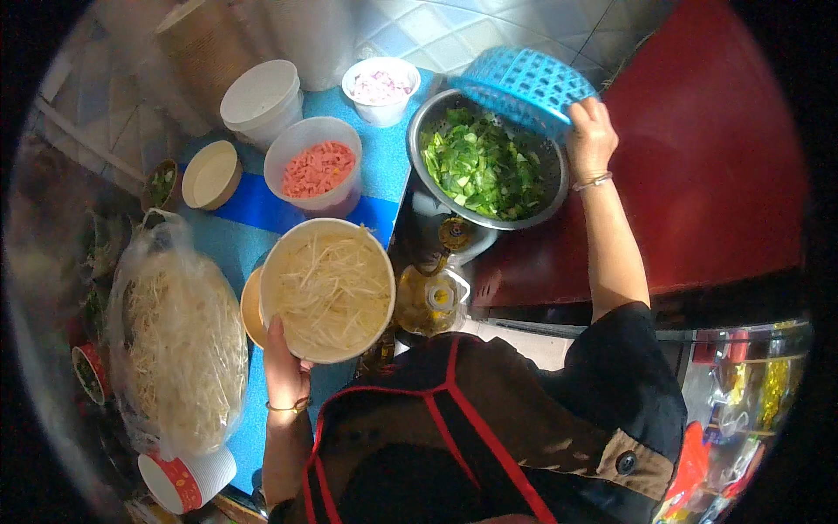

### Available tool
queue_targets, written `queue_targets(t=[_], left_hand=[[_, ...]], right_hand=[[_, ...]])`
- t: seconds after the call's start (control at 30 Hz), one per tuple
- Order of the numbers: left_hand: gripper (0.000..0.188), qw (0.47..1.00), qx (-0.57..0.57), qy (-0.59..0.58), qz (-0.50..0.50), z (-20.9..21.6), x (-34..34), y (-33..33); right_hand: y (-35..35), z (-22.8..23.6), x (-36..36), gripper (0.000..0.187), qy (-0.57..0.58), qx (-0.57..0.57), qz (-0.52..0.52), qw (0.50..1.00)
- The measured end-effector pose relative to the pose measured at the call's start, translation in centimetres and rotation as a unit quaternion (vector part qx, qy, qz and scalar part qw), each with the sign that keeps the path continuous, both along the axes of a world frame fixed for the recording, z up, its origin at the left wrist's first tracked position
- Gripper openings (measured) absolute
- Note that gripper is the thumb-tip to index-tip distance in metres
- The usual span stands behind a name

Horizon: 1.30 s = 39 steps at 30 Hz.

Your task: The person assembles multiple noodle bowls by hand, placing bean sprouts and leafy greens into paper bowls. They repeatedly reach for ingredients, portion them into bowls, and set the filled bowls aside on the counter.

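Gripping two things. Left hand [287, 360] closed on the sprout bowl [328, 359], holding it at the bowl's seven o'clock. Right hand [592, 138] curled tight on the blue basket [528, 86], at the basket's four o'clock. Basket tilted over chopped greens [482, 166] in a metal bowl [555, 170], two o'clock from the sprout bowl; contact unclear. Also from the sprout bowl: tub [336, 206] of pink pieces [319, 168] at twelve, bagged sprouts [185, 345] at eight, oil bottle [428, 304] at three.

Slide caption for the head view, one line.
Left hand holds a tub of pale strands; right hand holds a blue basket tilted over a metal bowl of greens.
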<state>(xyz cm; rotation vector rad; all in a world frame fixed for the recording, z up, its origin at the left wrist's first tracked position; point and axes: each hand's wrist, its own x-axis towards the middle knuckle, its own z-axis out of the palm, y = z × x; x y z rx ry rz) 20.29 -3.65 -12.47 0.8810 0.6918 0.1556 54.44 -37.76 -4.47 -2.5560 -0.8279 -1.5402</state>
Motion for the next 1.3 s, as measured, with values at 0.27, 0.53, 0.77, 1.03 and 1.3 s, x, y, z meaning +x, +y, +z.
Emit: queue_targets(t=[0.27, 0.53, 0.77, 1.03, 1.3], left_hand=[[0.033, 0.997, 0.003, 0.044, 0.06, 2.4, 1.3, -1.2], [0.034, 1.0, -0.013, 0.004, 0.027, 2.4, 0.5, -0.7], [0.036, 0.999, -0.01, -0.013, 0.031, 1.8, -0.3, -0.6], [0.037, 0.998, -0.019, -0.023, 0.051, 1.3, -1.0, -0.6], [0.034, 0.999, -0.024, -0.018, 0.037, 0.4, -2.3, 0.1]], right_hand=[[-2.6, -1.9, 1.1, 0.019, 0.019, 0.043, -0.057, 0.997], [-5.2, 2.6, 1.8, 0.008, 0.038, 0.333, -0.074, 0.939], [-4.3, 4.3, 1.1, 0.007, 0.011, 0.375, -0.008, 0.927], [-2.9, -1.9, 0.8, 0.016, 0.054, -0.004, -0.051, 0.997], [-1.8, 0.1, -0.3, 0.012, 0.018, -0.09, 0.012, 0.996]])
